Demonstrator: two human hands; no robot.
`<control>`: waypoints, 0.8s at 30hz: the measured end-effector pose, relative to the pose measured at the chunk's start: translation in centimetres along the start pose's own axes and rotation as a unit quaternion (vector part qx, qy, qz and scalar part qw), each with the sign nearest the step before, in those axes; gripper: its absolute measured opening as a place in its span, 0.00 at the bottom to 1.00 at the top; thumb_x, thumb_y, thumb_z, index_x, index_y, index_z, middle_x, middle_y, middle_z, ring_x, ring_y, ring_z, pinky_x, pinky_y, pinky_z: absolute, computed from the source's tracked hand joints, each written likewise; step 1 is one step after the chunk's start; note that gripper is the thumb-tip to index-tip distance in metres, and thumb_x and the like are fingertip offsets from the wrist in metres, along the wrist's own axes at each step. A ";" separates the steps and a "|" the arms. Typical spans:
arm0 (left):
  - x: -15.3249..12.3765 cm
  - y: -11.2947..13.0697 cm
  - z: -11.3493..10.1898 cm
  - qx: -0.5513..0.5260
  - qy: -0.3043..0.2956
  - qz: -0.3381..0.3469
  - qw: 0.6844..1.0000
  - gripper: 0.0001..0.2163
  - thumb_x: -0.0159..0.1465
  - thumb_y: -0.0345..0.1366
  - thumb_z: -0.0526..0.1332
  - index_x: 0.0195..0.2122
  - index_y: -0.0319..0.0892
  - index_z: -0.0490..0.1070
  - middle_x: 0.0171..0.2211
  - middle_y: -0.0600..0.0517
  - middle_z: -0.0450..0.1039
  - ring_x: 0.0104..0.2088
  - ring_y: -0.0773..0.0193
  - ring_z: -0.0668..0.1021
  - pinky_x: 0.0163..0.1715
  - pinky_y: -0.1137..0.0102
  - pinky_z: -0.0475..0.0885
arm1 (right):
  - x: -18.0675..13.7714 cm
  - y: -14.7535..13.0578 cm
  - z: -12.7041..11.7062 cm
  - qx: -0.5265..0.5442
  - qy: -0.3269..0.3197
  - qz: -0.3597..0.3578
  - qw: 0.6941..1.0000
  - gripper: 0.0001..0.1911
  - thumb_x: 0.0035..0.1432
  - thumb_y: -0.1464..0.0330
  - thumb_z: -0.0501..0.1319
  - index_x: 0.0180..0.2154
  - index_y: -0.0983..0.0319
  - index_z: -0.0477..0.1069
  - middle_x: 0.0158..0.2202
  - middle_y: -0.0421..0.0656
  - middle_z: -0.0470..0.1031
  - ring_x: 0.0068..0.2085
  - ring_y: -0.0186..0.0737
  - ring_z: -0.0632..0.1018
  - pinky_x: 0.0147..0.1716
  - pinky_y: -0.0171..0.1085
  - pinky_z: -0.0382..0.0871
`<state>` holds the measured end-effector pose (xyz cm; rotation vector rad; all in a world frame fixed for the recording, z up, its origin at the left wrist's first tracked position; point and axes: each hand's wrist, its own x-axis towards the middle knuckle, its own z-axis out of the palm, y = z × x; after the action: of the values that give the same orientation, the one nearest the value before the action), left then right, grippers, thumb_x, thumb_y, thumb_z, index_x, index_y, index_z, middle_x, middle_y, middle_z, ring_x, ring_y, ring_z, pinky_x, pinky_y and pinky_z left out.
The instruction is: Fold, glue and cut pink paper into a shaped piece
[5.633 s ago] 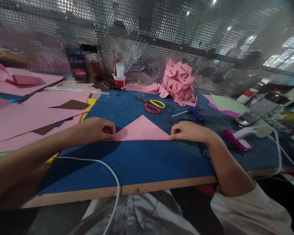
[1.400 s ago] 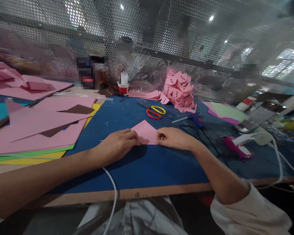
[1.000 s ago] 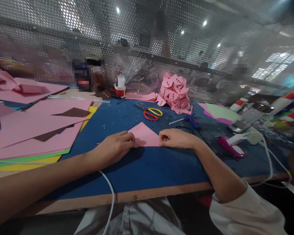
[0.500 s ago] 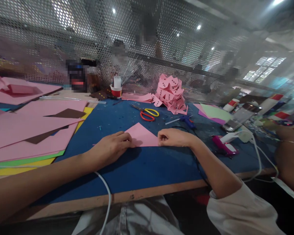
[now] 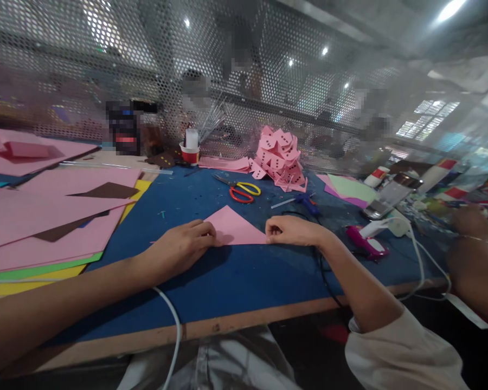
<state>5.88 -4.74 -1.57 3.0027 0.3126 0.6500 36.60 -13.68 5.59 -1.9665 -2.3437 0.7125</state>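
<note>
A pink sheet of paper, folded into a triangle, lies on the blue tabletop with its peak pointing away from me. My left hand rests over its left part, fingers curled together and pressing the paper down; it hides that side except for a thin tip poking out beyond the wrist. At the right corner my right hand is closed, fingertips bent onto the paper along the near folded edge. Just beyond the peak lie scissors with one red and one yellow handle. A blue glue gun sits behind my right hand.
Pink sheets over green and yellow ones fill the left. Folded pink pieces with dark dots are heaped at the back, near a red-and-white cup. A magenta device and cables lie right, beside another person's arm.
My right hand has slid slightly to the right along the paper's near edge. My left hand stays pressed in place. The whole view has shifted a little.
</note>
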 end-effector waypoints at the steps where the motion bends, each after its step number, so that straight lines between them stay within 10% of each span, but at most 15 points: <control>1: 0.0 0.0 0.0 0.001 0.001 0.001 1.000 0.14 0.74 0.31 0.51 0.49 0.47 0.77 0.44 0.49 0.75 0.43 0.62 0.77 0.43 0.69 0.72 | 0.0 0.1 0.0 -0.001 0.001 0.000 1.000 0.07 0.60 0.65 0.64 0.38 0.62 0.75 0.38 0.43 0.79 0.38 0.39 0.76 0.33 0.33 0.61; 24: 0.2 -0.1 0.1 -0.031 0.004 -0.008 0.999 0.14 0.73 0.29 0.52 0.47 0.46 0.76 0.45 0.50 0.74 0.45 0.63 0.76 0.45 0.70 0.71 | -1.1 0.7 -2.2 0.065 0.015 -0.060 0.996 0.11 0.58 0.74 0.60 0.43 0.62 0.75 0.44 0.44 0.78 0.43 0.40 0.78 0.42 0.35 0.69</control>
<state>6.09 -4.62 -1.58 2.9367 0.3114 0.6573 38.07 -13.88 7.63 -1.7572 -2.3098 0.7997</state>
